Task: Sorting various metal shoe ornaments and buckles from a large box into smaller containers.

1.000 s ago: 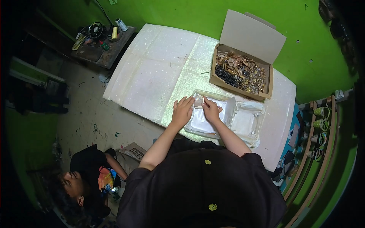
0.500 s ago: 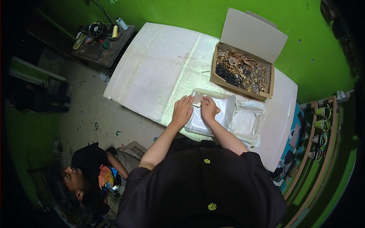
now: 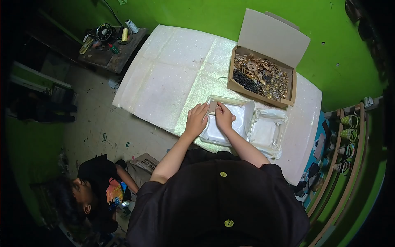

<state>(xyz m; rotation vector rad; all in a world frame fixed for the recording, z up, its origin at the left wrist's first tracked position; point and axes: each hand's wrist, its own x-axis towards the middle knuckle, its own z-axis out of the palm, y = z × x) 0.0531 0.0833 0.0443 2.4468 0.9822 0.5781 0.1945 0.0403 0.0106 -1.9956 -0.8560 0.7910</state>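
Note:
Over the left part of a clear tray lined with white sheet (image 3: 222, 133), both of my hands meet at a small flat tan piece (image 3: 212, 108). My left hand (image 3: 196, 121) lies along the tray's left rim, fingers stretched out, their tips beside the piece. My right hand (image 3: 224, 118) is closed, its fingers curled and the fingertips pinching at the piece's right edge. How the thumb sits is hidden. Against the tray's right side stands a second white-lined tray (image 3: 269, 131).
An open cardboard box (image 3: 261, 96) of mixed gold and black trinkets stands behind the trays on a glittery white table (image 3: 173, 61). A side table (image 3: 98, 59) with thread spools is at far left. A person (image 3: 96, 173) sits low at left. A wooden rack (image 3: 339, 164) holds small sandals at right.
My right hand has shifted slightly left and up, its index finger reaching further along the tan piece. The left hand stays nearly still. The person at left has turned their head slightly.

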